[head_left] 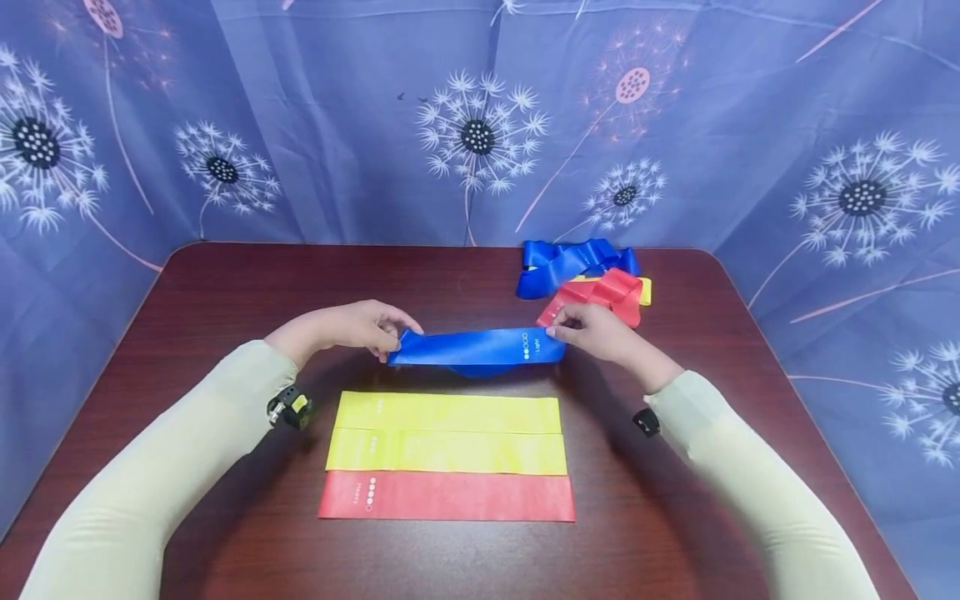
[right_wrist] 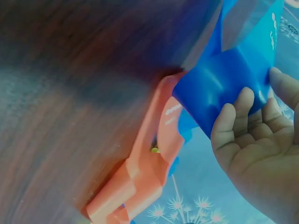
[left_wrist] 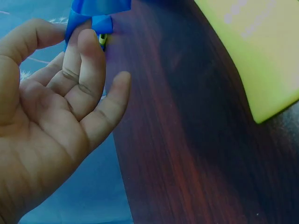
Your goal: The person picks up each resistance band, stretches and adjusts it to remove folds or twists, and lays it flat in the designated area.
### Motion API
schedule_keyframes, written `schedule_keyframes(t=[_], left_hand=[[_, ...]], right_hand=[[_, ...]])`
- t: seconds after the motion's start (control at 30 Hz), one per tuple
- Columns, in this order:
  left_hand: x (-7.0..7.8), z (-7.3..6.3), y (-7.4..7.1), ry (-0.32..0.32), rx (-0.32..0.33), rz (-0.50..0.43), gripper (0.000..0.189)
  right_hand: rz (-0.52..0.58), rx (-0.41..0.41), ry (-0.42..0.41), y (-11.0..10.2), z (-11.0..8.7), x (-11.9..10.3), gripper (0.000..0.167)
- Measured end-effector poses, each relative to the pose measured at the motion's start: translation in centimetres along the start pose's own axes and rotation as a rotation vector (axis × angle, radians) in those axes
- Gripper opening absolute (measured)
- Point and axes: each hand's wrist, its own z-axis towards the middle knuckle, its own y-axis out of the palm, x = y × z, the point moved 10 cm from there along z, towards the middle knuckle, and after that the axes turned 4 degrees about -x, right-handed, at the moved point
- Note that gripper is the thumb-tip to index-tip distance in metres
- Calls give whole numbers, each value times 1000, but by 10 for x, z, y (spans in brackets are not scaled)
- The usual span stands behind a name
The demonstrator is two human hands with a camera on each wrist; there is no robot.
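A blue resistance band loop [head_left: 472,346] is stretched sideways between both hands, just above the table. My left hand [head_left: 362,327] pinches its left end; in the left wrist view that hand [left_wrist: 60,98] has thumb and index finger at the band's edge, the other fingers loosely bent. At the other end, my right hand [head_left: 592,331] pinches the band near its printed white marks. The right wrist view shows the band's blue curve [right_wrist: 219,84] against the right fingers. Nearer the body, two yellow bands [head_left: 450,433] and a red band [head_left: 450,497] lie flat in rows.
At the table's far right lies a loose pile with a blue band [head_left: 558,271], a red band [head_left: 618,292] and a bit of yellow band [head_left: 646,291]. The brown wooden table [head_left: 225,283] meets a blue dandelion-print cloth [head_left: 360,167] at the back and sides.
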Motion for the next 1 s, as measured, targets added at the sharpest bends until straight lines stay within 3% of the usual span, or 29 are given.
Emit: schedule_keyframes(t=[0.2,0.37,0.43,0.57,0.73,1.0], left_hand=[[1,-3,-1,47,-33,-82,51],[1,-7,0,56,-59,-120,20],[0,-8,0,38,-61,-77,11],[-6,-9,2,-3,-58,55,24],[-14,-10,-1,-43,-19,194,21],[-20,-12,-15,-58,61,293,18]], right_hand=[[69,52,-29,-16,-1,-12,15],[164,44,-30,-23,0,-16,18],[215,34,-20,-24,0,-15,18],[291,34,-5,-26,-1,-12,20],[360,54,3,-30,-3,-10,22],[381,61,4,-32,-5,-6,23]])
